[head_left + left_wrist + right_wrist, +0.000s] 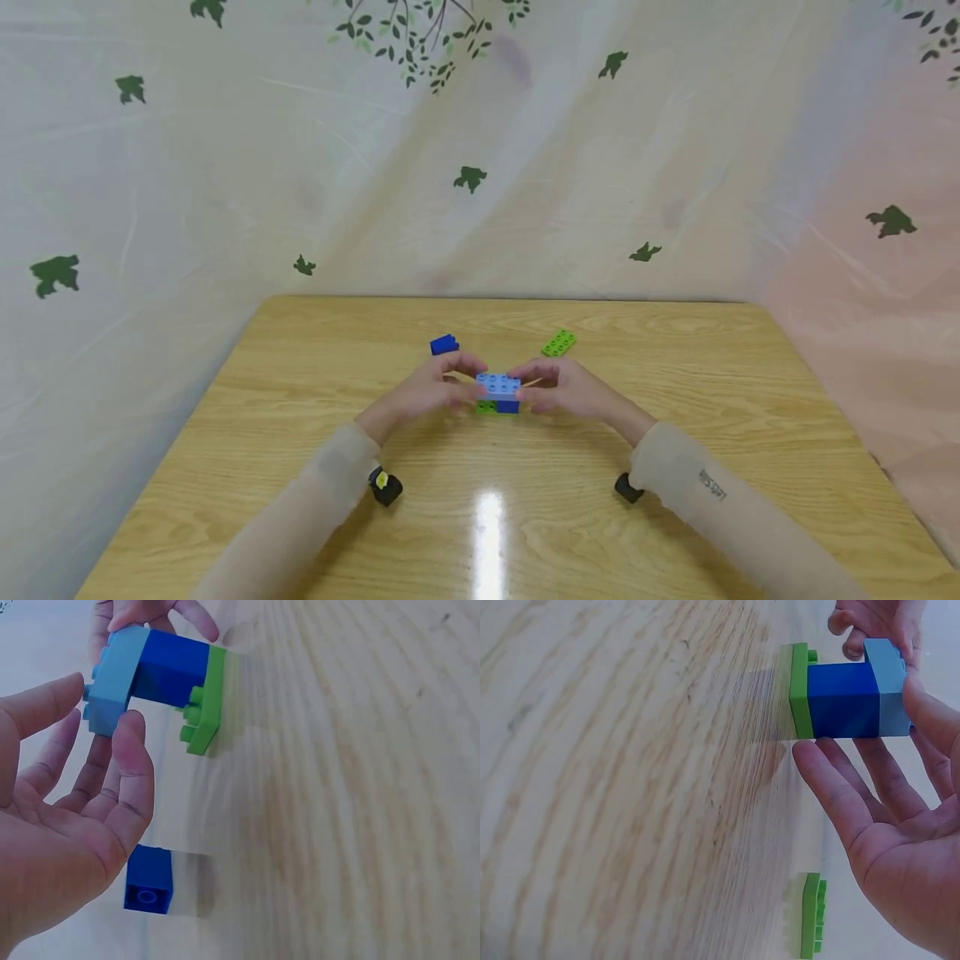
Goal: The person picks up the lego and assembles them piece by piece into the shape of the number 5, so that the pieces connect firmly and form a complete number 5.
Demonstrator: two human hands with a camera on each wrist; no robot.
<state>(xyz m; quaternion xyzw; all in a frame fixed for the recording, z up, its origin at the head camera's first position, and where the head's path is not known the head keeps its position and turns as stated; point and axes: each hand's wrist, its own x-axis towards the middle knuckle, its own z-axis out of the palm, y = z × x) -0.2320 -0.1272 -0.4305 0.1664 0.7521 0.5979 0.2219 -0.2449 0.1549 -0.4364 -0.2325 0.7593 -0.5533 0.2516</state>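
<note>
Your left hand (422,392) and right hand (579,392) pinch light-blue plastic studded brick (498,386), opposite ends; dark-blue plastic block (176,666) right under grip, lime-green studded plate (801,694) below that.

Your wood-grain table (247,450) gleams! Farther off, left, a blue brick (444,344) lies on its side; right, a green plate (558,343), studs up; nearer you, between them, the stack (498,386) stands, green base (487,407) down.
</note>
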